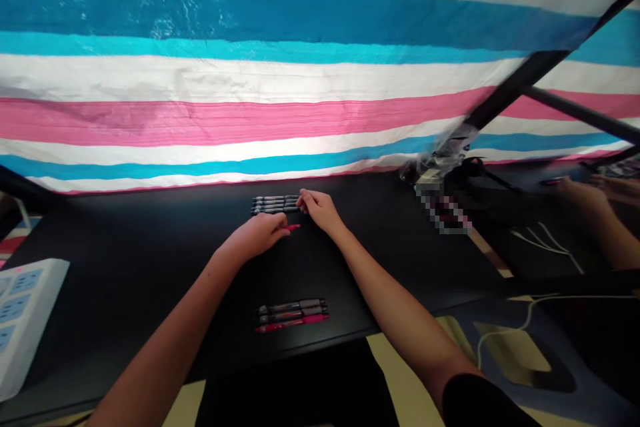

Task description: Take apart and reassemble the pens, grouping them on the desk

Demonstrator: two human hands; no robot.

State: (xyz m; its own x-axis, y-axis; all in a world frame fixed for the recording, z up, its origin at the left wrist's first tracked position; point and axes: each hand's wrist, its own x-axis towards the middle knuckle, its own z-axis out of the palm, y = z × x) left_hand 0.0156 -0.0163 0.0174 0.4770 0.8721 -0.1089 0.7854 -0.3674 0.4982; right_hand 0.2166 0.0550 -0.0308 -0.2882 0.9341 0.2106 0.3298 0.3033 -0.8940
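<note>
A row of several black pens [275, 201] lies side by side near the back of the black table. My right hand [320, 208] is at their right ends, its fingers curled closed against them. Just in front of the row, my left hand [257, 235] is closed round a red pen [293, 227], whose tip sticks out to the right. Its other end is hidden under the hand. Closer to me lie two black pens [291, 311] and another red pen [293, 323], roughly parallel.
A white power strip [30, 320] stands on the left of the table [150, 233]. A striped sheet [250, 80] hangs behind. At the right are clear plastic wrapping [450, 150], a black frame bar [520, 90], white cables [545, 240] and another person's blurred hand [583, 200].
</note>
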